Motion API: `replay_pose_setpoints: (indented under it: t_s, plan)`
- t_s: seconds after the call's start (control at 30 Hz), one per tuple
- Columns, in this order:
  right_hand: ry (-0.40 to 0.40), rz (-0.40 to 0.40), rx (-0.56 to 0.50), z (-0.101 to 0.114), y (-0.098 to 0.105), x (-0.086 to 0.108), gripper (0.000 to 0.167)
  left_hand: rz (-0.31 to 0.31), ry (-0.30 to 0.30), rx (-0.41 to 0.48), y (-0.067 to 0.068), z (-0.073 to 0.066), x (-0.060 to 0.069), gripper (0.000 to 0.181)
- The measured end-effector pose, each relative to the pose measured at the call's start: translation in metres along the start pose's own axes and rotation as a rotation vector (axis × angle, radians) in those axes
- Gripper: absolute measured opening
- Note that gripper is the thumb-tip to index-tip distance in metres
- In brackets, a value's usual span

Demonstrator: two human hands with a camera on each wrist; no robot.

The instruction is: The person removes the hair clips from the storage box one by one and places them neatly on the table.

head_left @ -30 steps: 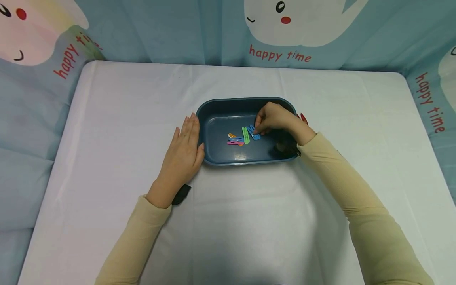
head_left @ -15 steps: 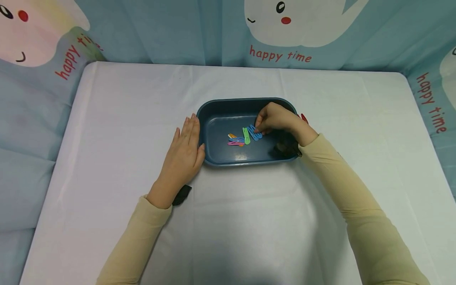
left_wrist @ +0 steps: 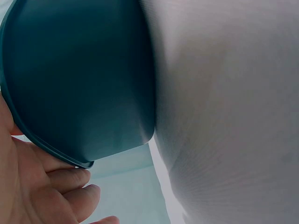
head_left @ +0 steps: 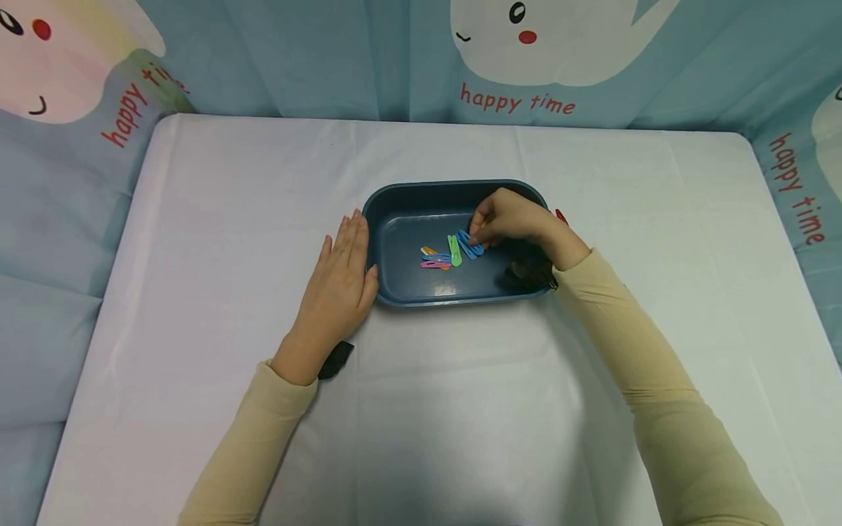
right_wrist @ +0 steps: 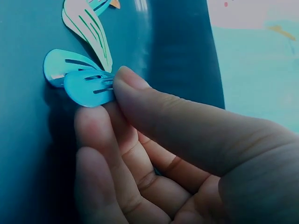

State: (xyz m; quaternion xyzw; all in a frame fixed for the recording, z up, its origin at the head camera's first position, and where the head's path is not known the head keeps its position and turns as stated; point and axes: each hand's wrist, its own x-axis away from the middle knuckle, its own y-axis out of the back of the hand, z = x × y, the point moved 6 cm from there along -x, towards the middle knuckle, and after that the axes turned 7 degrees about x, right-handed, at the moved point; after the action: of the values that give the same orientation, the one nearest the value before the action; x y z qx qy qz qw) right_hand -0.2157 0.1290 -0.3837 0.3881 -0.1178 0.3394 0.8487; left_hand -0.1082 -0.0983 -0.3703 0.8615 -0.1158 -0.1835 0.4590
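Pinching a blue clip (right_wrist: 88, 88) in the right grip (head_left: 511, 218), hiding its narrow end; resting the left grip (head_left: 334, 281), straight-fingered, against the left edge of the tray (head_left: 434, 196), partly hiding it.

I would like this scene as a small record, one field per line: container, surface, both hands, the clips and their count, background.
container: dark blue tray
surface: white cloth, under the tray
left hand: laid against the tray's left end
right hand: pinches a blue clip
other clips: green clip, pink clip, more blue clips, something orange
clip count: cannot tell; they overlap
background: blue curtain, printed "happy time"
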Motion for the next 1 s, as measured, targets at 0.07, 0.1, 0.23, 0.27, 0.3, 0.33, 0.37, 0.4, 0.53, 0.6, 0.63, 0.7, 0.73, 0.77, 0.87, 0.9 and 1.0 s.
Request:
replay_pose_setpoints:
  t_s: [0.07, 0.1, 0.23, 0.27, 0.3, 0.33, 0.37, 0.4, 0.53, 0.6, 0.63, 0.7, 0.73, 0.77, 0.87, 0.9, 1.0]
  plan:
    - [0.01, -0.006, -0.007, 0.0, 0.001, 0.001, 0.006, 0.002, 0.001, -0.001, 0.0, 0.0, 0.0, 0.06]
    - [0.015, -0.009, -0.012, 0.0, 0.001, 0.001, 0.007, 0.002, 0.001, -0.001, 0.0, 0.0, 0.0, 0.06]
    - [0.027, -0.02, -0.026, 0.001, 0.002, 0.003, 0.006, 0.002, -0.002, -0.004, 0.001, -0.001, 0.0, 0.06]
    - [0.029, -0.022, -0.028, 0.002, 0.003, 0.003, 0.006, 0.002, -0.003, -0.004, 0.001, -0.001, 0.0, 0.06]
    - [0.03, -0.024, -0.03, 0.002, 0.003, 0.003, 0.006, 0.003, -0.004, -0.004, 0.001, -0.001, 0.0, 0.06]
    - [0.029, -0.026, -0.031, 0.003, 0.003, 0.003, 0.006, 0.001, -0.006, -0.004, 0.001, -0.001, 0.0, 0.06]
    - [0.028, -0.029, -0.03, 0.003, 0.004, 0.004, 0.006, 0.0, -0.008, -0.004, 0.001, -0.001, 0.0, 0.06]
    - [0.028, -0.033, -0.028, 0.003, 0.004, 0.004, 0.006, -0.003, -0.01, -0.004, 0.001, -0.002, 0.0, 0.06]
    - [0.021, -0.064, -0.03, 0.002, 0.008, 0.006, 0.007, -0.018, -0.021, 0.001, 0.001, -0.003, -0.001, 0.06]
    - [0.024, -0.081, -0.044, 0.0, 0.01, 0.008, 0.008, -0.012, -0.02, 0.008, 0.0, -0.003, -0.001, 0.06]
    - [0.028, -0.089, -0.058, -0.001, 0.011, 0.008, 0.008, -0.008, -0.018, 0.01, -0.001, -0.003, -0.001, 0.06]
    - [0.051, -0.1, -0.096, -0.001, 0.012, 0.01, 0.008, 0.001, -0.012, 0.009, -0.001, -0.002, -0.001, 0.06]
    - [0.063, -0.107, -0.116, -0.001, 0.013, 0.011, 0.008, 0.006, -0.009, 0.007, -0.002, -0.002, -0.001, 0.06]
    - [0.08, -0.114, -0.132, 0.0, 0.014, 0.012, 0.008, 0.008, -0.007, 0.006, -0.002, -0.001, -0.001, 0.06]
    - [0.115, -0.139, -0.175, 0.004, 0.017, 0.014, 0.008, 0.008, -0.004, -0.001, 0.0, -0.001, 0.0, 0.06]
    - [0.122, -0.149, -0.183, 0.004, 0.018, 0.015, 0.008, 0.009, -0.003, -0.001, 0.0, 0.0, 0.0, 0.06]
    - [0.149, -0.182, -0.199, 0.007, 0.021, 0.018, 0.008, 0.014, 0.002, 0.0, 0.0, -0.001, 0.0, 0.061]
